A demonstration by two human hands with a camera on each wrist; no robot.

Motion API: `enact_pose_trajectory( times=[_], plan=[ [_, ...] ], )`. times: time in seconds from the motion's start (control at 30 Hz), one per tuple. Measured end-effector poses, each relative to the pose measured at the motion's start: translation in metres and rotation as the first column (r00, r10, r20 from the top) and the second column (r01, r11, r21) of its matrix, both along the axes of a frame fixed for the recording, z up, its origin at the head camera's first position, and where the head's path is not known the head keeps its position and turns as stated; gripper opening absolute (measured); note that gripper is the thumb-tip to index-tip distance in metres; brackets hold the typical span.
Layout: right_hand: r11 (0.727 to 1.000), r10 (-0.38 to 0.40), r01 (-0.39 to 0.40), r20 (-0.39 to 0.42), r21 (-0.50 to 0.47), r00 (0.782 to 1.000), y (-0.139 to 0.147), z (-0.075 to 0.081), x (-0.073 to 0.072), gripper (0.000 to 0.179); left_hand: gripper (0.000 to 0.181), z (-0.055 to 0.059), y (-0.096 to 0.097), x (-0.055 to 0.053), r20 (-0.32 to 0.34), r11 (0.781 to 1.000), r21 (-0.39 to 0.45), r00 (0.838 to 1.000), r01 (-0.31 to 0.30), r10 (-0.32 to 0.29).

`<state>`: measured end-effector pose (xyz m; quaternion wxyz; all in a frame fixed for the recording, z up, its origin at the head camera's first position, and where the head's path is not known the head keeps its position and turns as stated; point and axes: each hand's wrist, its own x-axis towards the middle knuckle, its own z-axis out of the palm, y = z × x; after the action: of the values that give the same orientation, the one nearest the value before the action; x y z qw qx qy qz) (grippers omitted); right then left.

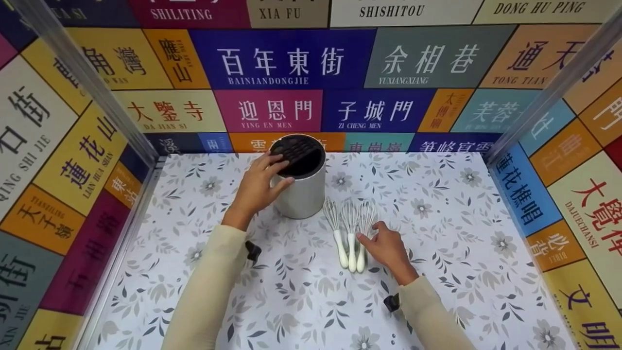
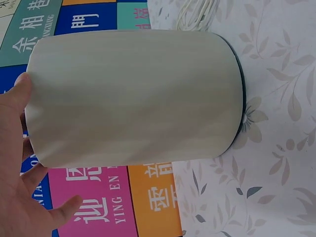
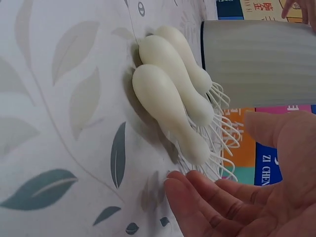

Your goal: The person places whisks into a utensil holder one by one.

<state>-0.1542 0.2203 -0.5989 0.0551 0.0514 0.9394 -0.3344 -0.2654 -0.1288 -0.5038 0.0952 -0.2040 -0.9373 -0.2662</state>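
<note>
A whitish cylindrical utensil holder point(image 1: 300, 197) with a black inner liner stands upright on the table. My left hand point(image 1: 260, 187) touches its rim at the left with spread fingers; in the left wrist view the thumb point(image 2: 66, 210) is clear of the wall. Three whisks with cream handles point(image 1: 352, 253) and wire heads lie side by side, just right of the holder's base. My right hand point(image 1: 387, 245) hovers at their right side, thumb and fingers parted around nothing. In the right wrist view its fingertips point(image 3: 180, 185) are close to the nearest whisk point(image 3: 165, 103); contact cannot be made out.
The table point(image 1: 301, 311) has a white floral cover. Colourful panels with printed characters point(image 1: 282, 58) stand behind it and along both sides. Clear upright edges point(image 1: 104, 92) mark the corners. A black wrist strap piece point(image 1: 391, 303) shows below the right hand.
</note>
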Motion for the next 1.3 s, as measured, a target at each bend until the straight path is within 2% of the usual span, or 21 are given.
enact_pose_trajectory(
  times=[0.3, 0.7, 0.83, 0.97, 1.3],
  plan=[
    [0.999, -0.032, 0.033, 0.048, -0.002, 0.998, -0.014, -0.007, 0.001, 0.049, 0.057, -0.002, -0.004, -0.001, -0.018, 0.999, 0.039, 1.0, 0.003, -0.003],
    [0.995, -0.095, 0.095, -0.009, -0.002, 0.995, -0.015, -0.014, 0.0, 0.034, 0.059, -0.005, 0.002, -0.001, 0.001, 0.999, 0.041, 1.0, -0.003, 0.003],
    [0.99, -0.13, 0.131, 0.028, -0.044, 0.991, -0.015, -0.015, 0.0, 0.03, 0.059, -0.007, 0.004, -0.001, 0.003, 0.999, 0.036, 1.0, -0.008, 0.008],
    [0.981, -0.155, 0.163, 0.084, -0.104, 0.984, -0.014, -0.014, 0.0, 0.029, 0.059, -0.007, 0.004, -0.001, -0.002, 0.999, 0.035, 1.0, -0.009, 0.01],
    [0.983, -0.139, 0.148, 0.087, -0.112, 0.987, -0.009, -0.003, -0.004, 0.034, 0.057, -0.006, 0.0, -0.001, -0.02, 1.0, 0.029, 1.0, -0.01, 0.01]
  ],
)
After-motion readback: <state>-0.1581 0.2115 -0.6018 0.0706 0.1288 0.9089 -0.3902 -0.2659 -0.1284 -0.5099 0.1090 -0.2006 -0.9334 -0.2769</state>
